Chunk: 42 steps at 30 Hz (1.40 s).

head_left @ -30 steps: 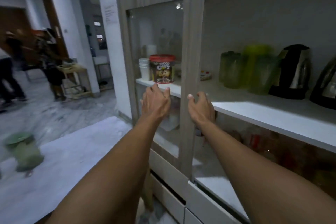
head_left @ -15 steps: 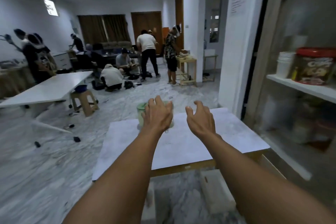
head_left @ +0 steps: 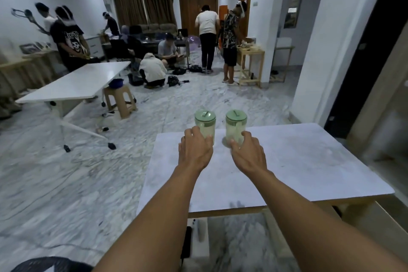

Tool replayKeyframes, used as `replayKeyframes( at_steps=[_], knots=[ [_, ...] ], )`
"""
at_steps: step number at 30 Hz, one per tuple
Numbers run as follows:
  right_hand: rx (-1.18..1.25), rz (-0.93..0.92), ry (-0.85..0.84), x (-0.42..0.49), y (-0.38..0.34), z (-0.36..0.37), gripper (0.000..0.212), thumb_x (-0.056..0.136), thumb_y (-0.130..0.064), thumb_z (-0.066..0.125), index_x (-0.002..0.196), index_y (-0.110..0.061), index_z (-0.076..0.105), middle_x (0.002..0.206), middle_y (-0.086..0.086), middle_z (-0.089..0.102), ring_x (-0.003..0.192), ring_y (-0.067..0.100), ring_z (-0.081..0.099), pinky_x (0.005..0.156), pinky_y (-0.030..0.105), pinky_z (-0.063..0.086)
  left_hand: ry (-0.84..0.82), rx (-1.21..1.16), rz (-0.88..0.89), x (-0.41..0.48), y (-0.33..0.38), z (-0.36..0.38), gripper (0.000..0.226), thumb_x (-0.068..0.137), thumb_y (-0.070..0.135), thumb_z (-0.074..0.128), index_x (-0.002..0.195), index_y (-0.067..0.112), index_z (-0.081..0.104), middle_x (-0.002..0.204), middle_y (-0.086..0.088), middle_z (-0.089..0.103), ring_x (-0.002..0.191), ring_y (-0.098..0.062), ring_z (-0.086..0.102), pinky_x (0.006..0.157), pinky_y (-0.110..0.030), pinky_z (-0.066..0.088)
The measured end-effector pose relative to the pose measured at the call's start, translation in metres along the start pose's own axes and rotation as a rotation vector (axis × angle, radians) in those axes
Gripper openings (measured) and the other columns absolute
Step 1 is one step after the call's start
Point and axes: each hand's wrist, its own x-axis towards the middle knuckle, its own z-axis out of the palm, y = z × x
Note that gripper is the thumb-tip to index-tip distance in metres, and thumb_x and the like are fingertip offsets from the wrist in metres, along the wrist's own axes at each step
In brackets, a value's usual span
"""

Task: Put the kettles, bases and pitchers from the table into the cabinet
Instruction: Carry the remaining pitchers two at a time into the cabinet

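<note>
Two pale green pitchers with green lids stand upright side by side at the far edge of a white table. The left pitcher is just beyond my left hand, whose fingertips reach its lower part. The right pitcher is just beyond my right hand, whose fingers touch its base. Both hands have fingers spread and neither has closed around a pitcher. The cabinet is mostly out of view; only a blurred edge shows at the far right.
Marble floor surrounds the table. A long white table with a plastic stool stands at the left. Several people stand and crouch at the back of the room. A white pillar rises right of the table.
My view has swung left from the open cabinet shelf to the table. Both hands have moved out over the table to the two green pitchers.
</note>
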Motion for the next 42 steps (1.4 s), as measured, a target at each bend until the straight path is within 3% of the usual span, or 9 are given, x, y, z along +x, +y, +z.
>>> replayKeyframes(
  at_steps=[5,12,18,24,28,32,36,39,42],
  knots=[
    [0.001,0.079,-0.028,0.08,0.023,0.029,0.051,0.097,-0.043,0.048,0.136,-0.01,0.041,0.135,0.018,0.049,0.123,0.041,0.048,0.095,0.044,0.041,-0.025,-0.034,-0.054,0.072,-0.01,0.048,0.055,0.097,0.034,0.052,0.141,0.004,0.036,0.142,-0.017,0.041,0.127,-0.037,0.045,0.105,-0.044,0.038],
    [0.007,0.259,-0.118,0.197,0.055,0.081,0.052,0.096,-0.034,0.054,0.136,-0.006,0.037,0.136,0.018,0.049,0.124,0.04,0.05,0.095,0.042,0.042,-0.063,-0.121,-0.275,0.175,-0.037,0.119,0.062,0.093,0.024,0.062,0.142,0.002,0.031,0.143,-0.017,0.038,0.129,-0.037,0.045,0.102,-0.041,0.038],
    [-0.034,0.353,-0.146,0.251,0.071,0.117,0.059,0.091,-0.043,0.057,0.133,-0.006,0.037,0.128,0.018,0.054,0.117,0.042,0.055,0.091,0.045,0.046,-0.022,-0.158,-0.415,0.224,-0.064,0.157,0.072,0.087,0.021,0.07,0.144,0.002,0.03,0.144,-0.017,0.041,0.131,-0.036,0.044,0.103,-0.04,0.036],
    [-0.044,0.234,-0.115,0.252,0.063,0.119,0.038,0.098,-0.034,0.044,0.123,-0.007,0.047,0.117,0.02,0.061,0.11,0.042,0.057,0.085,0.042,0.045,0.065,-0.166,-0.412,0.237,-0.067,0.153,0.032,0.097,0.022,0.055,0.122,0.003,0.047,0.122,-0.021,0.059,0.112,-0.041,0.056,0.089,-0.042,0.045],
    [-0.041,0.252,-0.085,0.256,0.082,0.115,0.035,0.099,-0.033,0.043,0.12,-0.006,0.048,0.114,0.021,0.061,0.107,0.042,0.057,0.084,0.042,0.044,-0.017,-0.202,-0.377,0.239,-0.059,0.172,0.038,0.09,0.029,0.066,0.119,0.006,0.054,0.115,-0.017,0.061,0.108,-0.037,0.058,0.087,-0.039,0.046],
    [0.003,0.239,-0.083,0.251,0.082,0.113,0.034,0.098,-0.033,0.043,0.115,-0.005,0.05,0.111,0.021,0.061,0.104,0.041,0.057,0.082,0.039,0.042,-0.053,-0.286,-0.368,0.238,-0.057,0.176,0.041,0.085,0.038,0.071,0.107,0.007,0.057,0.097,-0.006,0.061,0.089,-0.025,0.059,0.072,-0.032,0.045],
    [0.17,0.25,0.038,0.23,0.064,0.075,0.026,0.095,-0.031,0.046,0.111,-0.01,0.051,0.105,0.014,0.061,0.096,0.035,0.056,0.084,0.039,0.046,-0.088,-0.477,-0.316,0.226,-0.021,0.159,0.041,0.082,0.044,0.06,0.101,0.007,0.062,0.089,-0.01,0.072,0.077,-0.023,0.069,0.068,-0.037,0.057],
    [0.362,0.32,0.22,0.207,0.05,0.024,0.016,0.09,-0.025,0.047,0.102,-0.014,0.049,0.098,0.006,0.061,0.089,0.03,0.055,0.079,0.038,0.046,-0.096,-0.59,-0.222,0.205,0.023,0.136,0.039,0.082,0.038,0.055,0.103,0.006,0.062,0.086,-0.011,0.072,0.068,-0.022,0.066,0.056,-0.026,0.045],
    [0.562,0.36,0.4,0.169,0.046,-0.034,0.022,0.09,-0.026,0.046,0.107,-0.012,0.05,0.099,0.008,0.06,0.089,0.029,0.055,0.075,0.036,0.042,-0.109,-0.706,-0.064,0.17,0.079,0.113,0.049,0.083,0.057,0.052,0.096,0.01,0.06,0.081,-0.006,0.066,0.07,-0.025,0.061,0.061,-0.032,0.045]
  ],
)
